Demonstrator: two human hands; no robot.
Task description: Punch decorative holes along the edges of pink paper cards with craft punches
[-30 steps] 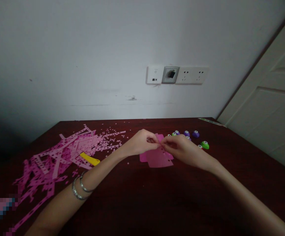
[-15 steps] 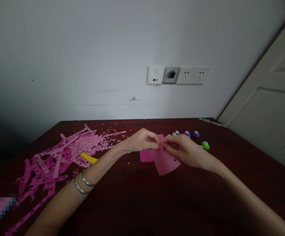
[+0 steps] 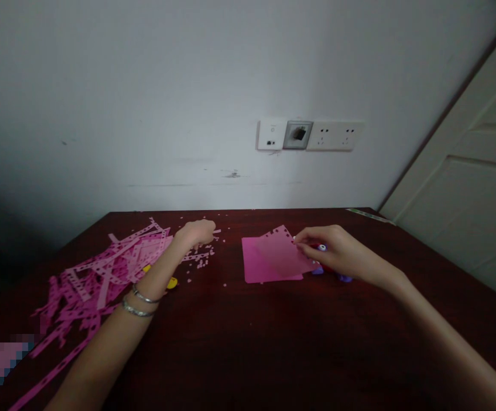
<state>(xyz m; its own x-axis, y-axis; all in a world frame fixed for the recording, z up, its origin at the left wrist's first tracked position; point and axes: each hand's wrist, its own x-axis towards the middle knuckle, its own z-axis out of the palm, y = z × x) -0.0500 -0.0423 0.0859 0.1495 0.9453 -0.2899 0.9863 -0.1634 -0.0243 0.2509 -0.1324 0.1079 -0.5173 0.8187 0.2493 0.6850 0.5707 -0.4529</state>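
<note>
My right hand [image 3: 322,242] pinches the punched right edge of a pink paper sheet [image 3: 279,251]. Small dark holes run along that edge. The sheet is tilted over a second pink sheet [image 3: 250,262] that lies flat on the table. Just beyond my right fingers are small purple pieces [image 3: 317,269] with white eye-like dots, partly hidden by the hand and paper. My left hand [image 3: 198,232] is over the tiny pink paper bits, apart from the sheets. Its fingers are curled downward, and what they hold, if anything, is hidden.
Punched pink paper strips [image 3: 115,268] are heaped on the left of the dark red table [image 3: 248,342]. A yellow piece [image 3: 172,283] shows beside my left forearm. Wall sockets [image 3: 335,136] are behind, and a narrow strip [image 3: 370,216] lies at the far right edge.
My left hand has let go of the pink sheet and moved left to the paper bits. My right hand still holds the sheet, which has turned and now shows its punched edge.
</note>
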